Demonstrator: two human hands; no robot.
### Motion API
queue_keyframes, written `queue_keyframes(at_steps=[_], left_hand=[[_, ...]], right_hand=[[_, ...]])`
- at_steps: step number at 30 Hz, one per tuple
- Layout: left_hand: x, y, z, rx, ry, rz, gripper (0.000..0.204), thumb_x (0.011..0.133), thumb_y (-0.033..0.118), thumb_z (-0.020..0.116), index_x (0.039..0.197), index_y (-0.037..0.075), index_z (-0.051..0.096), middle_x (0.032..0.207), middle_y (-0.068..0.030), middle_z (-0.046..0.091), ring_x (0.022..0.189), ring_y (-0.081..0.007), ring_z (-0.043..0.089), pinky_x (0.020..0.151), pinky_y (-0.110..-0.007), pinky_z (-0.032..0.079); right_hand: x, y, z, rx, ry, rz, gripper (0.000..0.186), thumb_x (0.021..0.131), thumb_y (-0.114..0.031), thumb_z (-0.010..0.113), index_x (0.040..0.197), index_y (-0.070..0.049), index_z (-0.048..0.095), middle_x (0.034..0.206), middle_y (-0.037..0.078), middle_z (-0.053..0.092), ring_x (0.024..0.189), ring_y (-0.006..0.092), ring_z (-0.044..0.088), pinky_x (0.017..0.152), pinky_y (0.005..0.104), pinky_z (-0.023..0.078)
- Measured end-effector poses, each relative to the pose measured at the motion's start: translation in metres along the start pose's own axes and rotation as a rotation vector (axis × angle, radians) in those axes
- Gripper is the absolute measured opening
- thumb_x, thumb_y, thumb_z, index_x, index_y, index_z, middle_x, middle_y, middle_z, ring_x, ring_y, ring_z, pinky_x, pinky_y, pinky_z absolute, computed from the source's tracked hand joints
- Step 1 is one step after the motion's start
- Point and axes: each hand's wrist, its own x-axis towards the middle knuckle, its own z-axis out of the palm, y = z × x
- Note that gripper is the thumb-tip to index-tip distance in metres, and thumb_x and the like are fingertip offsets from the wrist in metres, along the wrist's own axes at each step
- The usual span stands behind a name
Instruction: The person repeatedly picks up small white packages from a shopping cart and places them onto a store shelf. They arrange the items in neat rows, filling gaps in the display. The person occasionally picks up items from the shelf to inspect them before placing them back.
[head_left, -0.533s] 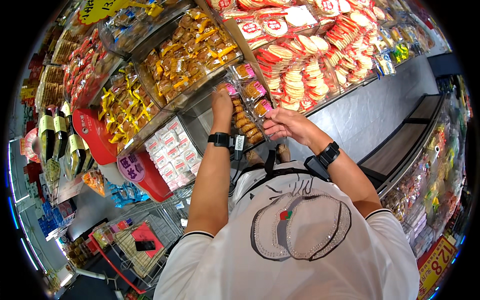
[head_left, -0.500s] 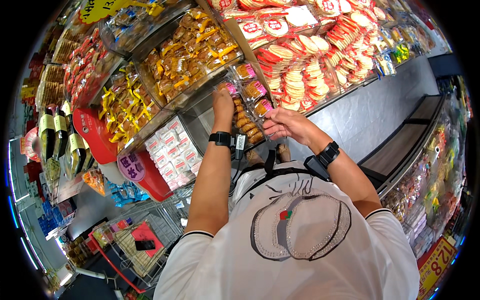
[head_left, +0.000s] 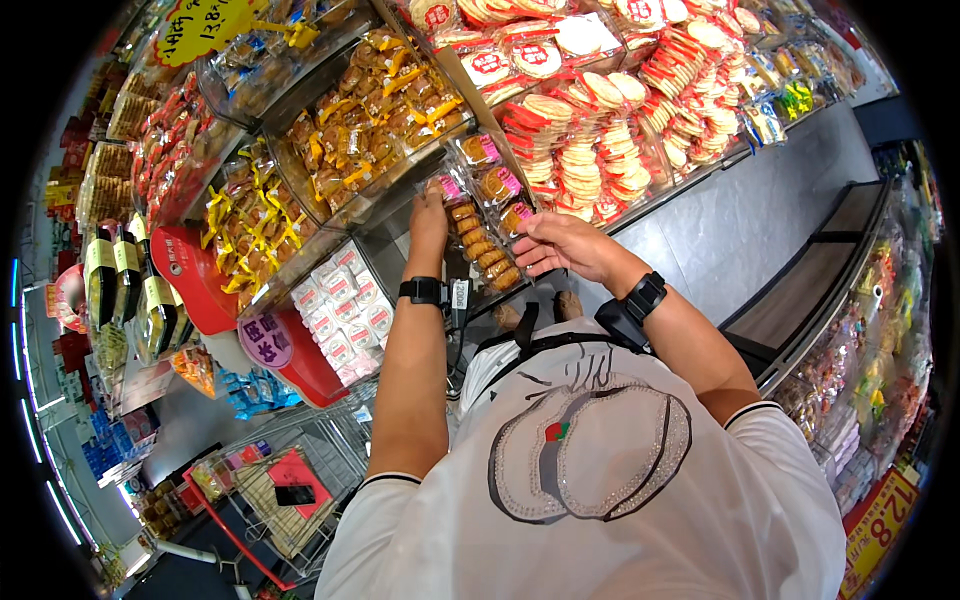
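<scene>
Note cake packets (head_left: 477, 240), left hand (head_left: 428, 218) and right hand (head_left: 568, 245) shifted slightly left in view since earlier frame, with placement unchanged. Locate packets between hands, beside yellow-tied cakes (head_left: 370, 120). Observe right fingers (head_left: 536, 265) bent at packet edge; for either hand, cannot tell pinching from resting.

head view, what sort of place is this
Most likely a supermarket or snack shop, judging by the heaped packs of round crackers, the wire shopping cart and the yellow price sign.
</scene>
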Motion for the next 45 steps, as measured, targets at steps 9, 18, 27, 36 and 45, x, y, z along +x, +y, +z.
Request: queue_keyframes(at_steps=[9,18,27,36,45], left_hand=[[-0.029,0.041,-0.026,-0.108,0.142,0.307,0.034,0.095,0.027,0.061,0.109,-0.005,0.060,0.092,-0.0115,0.065,0.082,-0.0185,0.059,0.076,-0.033,0.048],[-0.051,0.070,0.010,0.111,-0.054,0.297,0.047,0.082,0.036,0.077,0.098,-0.004,0.057,0.083,-0.0087,0.063,0.069,-0.0151,0.057,0.066,-0.030,0.050],[-0.048,0.054,0.022,-0.091,-0.068,0.205,0.034,0.085,0.029,0.075,0.085,0.000,0.058,0.072,-0.0024,0.059,0.066,-0.0107,0.054,0.059,-0.027,0.045],[-0.073,0.084,0.024,0.181,0.042,0.318,0.041,0.082,0.030,0.076,0.099,-0.002,0.056,0.076,-0.0068,0.061,0.068,-0.0174,0.058,0.063,-0.032,0.048],[-0.068,0.080,0.033,0.229,0.091,0.379,0.043,0.077,0.028,0.078,0.095,-0.001,0.053,0.083,-0.0128,0.059,0.076,-0.0299,0.061,0.070,-0.039,0.049]], right_hand=[[0.000,0.004,-0.022,0.030,-0.028,-0.047,0.031,0.102,-0.025,0.050,0.122,-0.001,0.050,0.108,0.014,0.063,0.093,0.0218,0.068,0.080,0.0339,0.059],[-0.015,-0.003,-0.033,0.061,0.019,-0.062,0.033,0.100,-0.027,0.054,0.121,-0.001,0.051,0.109,0.014,0.062,0.093,0.0237,0.066,0.082,0.0364,0.057],[-0.018,0.000,-0.031,0.064,0.025,-0.060,0.035,0.100,-0.029,0.055,0.121,-0.002,0.052,0.106,0.014,0.067,0.089,0.0202,0.070,0.079,0.0331,0.059],[-0.017,0.006,-0.029,0.063,0.038,-0.060,0.031,0.101,-0.026,0.053,0.120,-0.002,0.053,0.105,0.015,0.067,0.089,0.0204,0.070,0.080,0.0338,0.060],[-0.014,0.008,-0.029,0.060,0.062,-0.037,0.030,0.101,-0.026,0.053,0.118,-0.002,0.055,0.104,0.015,0.067,0.090,0.0209,0.070,0.078,0.0340,0.060]])
